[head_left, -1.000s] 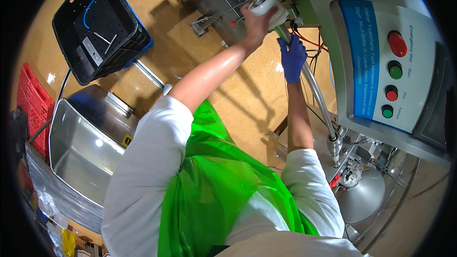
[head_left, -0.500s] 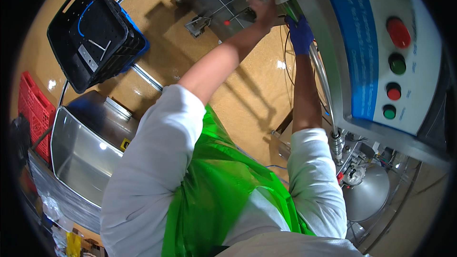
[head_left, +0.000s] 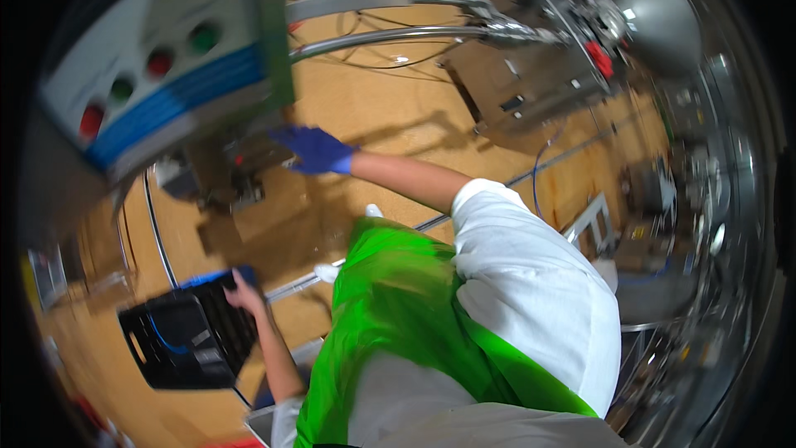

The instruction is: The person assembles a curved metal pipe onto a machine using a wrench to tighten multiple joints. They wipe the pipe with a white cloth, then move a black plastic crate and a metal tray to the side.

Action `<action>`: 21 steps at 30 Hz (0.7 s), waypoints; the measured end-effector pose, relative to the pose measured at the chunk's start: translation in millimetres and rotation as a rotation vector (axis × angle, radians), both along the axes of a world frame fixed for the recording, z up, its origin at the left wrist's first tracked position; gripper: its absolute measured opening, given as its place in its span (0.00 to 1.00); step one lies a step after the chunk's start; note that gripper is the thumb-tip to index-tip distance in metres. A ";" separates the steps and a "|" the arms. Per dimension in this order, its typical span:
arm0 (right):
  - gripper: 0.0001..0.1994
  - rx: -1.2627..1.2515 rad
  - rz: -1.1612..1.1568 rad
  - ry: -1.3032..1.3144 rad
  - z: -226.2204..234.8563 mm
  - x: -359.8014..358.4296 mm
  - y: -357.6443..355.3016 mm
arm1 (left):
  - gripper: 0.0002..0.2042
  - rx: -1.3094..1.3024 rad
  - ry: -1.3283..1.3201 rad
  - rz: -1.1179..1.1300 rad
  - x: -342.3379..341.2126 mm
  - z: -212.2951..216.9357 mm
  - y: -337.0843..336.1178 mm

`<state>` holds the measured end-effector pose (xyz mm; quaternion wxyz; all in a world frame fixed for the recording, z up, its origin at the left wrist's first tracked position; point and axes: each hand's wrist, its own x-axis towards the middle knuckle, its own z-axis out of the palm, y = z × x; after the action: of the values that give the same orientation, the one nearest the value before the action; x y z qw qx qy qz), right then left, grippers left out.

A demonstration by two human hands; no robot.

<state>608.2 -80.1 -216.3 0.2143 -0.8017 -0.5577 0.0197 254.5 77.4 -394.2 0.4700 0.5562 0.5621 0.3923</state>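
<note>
My right hand (head_left: 319,151), in a purple-blue glove, reaches left across the middle of the view. Its fingers are stretched out and somewhat smeared, close to the lower edge of a machine's control box (head_left: 186,91) with red and green push buttons. I see nothing held in it. Lower left, my bare left hand (head_left: 243,292) appears over the near side of a black plastic crate (head_left: 236,328), fingers apart; whether it touches the crate I cannot tell. A blue tube (head_left: 164,340) and a small metal piece (head_left: 201,337) lie inside the crate.
Curved metal pipes (head_left: 381,43) run right from the control box toward a machine with a steel cone-shaped hopper (head_left: 659,21). A steel cabinet (head_left: 522,87) stands below them on the tan floor (head_left: 373,104). More equipment lines the right side. The picture is blurred by motion.
My view has swung round, so the control box moved from right to upper left. My gloved right hand has left the metal pipe; my left hand has come down over the crate.
</note>
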 end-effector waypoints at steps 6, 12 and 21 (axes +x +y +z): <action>0.37 -0.062 -0.731 0.317 -46.0 155.5 -315.1 | 0.16 0.252 0.475 0.110 -150.9 -59.0 -104.0; 0.18 0.500 -1.413 0.200 9.8 332.9 -637.3 | 0.13 -0.711 0.364 -0.501 51.9 -69.6 -169.3; 0.29 0.348 -2.108 -0.157 21.7 555.4 -927.7 | 0.13 -0.529 0.373 -1.108 417.2 23.2 -332.5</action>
<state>1163.6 -1007.8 -194.7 0.1984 -0.8365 0.4085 -0.3067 671.6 -255.1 -371.1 0.6185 0.6883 0.3416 -0.1642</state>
